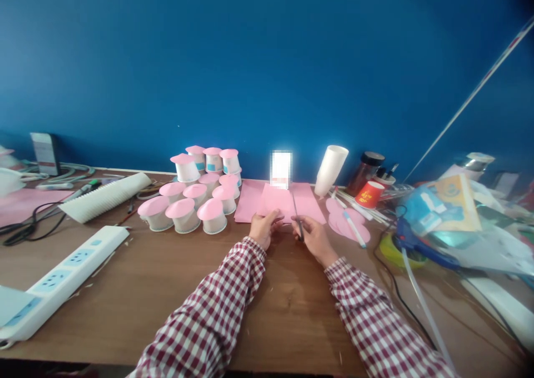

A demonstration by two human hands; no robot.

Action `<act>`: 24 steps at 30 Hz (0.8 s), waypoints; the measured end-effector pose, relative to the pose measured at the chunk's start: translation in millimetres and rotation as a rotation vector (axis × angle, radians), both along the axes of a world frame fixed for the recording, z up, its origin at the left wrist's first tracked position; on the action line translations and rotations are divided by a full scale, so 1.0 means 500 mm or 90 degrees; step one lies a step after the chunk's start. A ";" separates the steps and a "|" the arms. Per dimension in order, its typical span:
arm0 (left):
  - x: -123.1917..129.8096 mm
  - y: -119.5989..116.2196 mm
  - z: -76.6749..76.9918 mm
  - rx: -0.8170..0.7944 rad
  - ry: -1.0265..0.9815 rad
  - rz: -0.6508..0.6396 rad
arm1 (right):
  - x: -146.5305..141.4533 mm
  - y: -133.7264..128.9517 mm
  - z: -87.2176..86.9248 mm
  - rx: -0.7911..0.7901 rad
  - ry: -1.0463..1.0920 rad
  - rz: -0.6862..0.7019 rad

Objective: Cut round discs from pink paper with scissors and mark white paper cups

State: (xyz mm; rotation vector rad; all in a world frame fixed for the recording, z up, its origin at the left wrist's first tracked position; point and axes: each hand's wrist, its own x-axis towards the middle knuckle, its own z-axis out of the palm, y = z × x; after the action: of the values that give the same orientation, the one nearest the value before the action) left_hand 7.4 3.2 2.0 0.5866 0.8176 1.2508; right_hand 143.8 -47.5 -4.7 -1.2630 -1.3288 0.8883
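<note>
Pink paper sheets lie on the table in front of me, against the blue wall. My left hand is closed on the near edge of a pink sheet, thumb on top. To its right my right hand is closed round the handles of dark scissors, whose blades point away toward the wall. A bright, pixelated phone-like screen stands behind the paper. Left of the sheets are several white cups with pink paper tops. Pink round cutouts with a marker on them lie to the right.
A stack of white cups leans at the back. Right are a red cup, a dark jar, a blue glue gun and cables. Left are a power strip and a ribbed white cup stack.
</note>
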 end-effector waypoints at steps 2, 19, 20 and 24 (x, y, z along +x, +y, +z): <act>0.000 -0.001 0.001 -0.002 -0.008 0.002 | -0.002 0.000 -0.001 -0.001 0.002 0.002; 0.007 -0.001 -0.019 0.082 -0.061 -0.095 | -0.006 0.002 -0.009 0.035 -0.005 0.041; 0.007 -0.001 -0.021 0.079 -0.065 -0.096 | -0.007 0.003 -0.008 0.036 -0.002 0.042; 0.006 0.000 -0.022 0.055 -0.083 -0.086 | -0.006 0.003 -0.011 0.020 0.010 0.036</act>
State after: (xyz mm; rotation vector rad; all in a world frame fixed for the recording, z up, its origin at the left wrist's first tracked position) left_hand 10.6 3.3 -9.0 0.6123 0.6075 1.1915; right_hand 140.5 -46.0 -10.3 -1.1963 -1.3667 0.9126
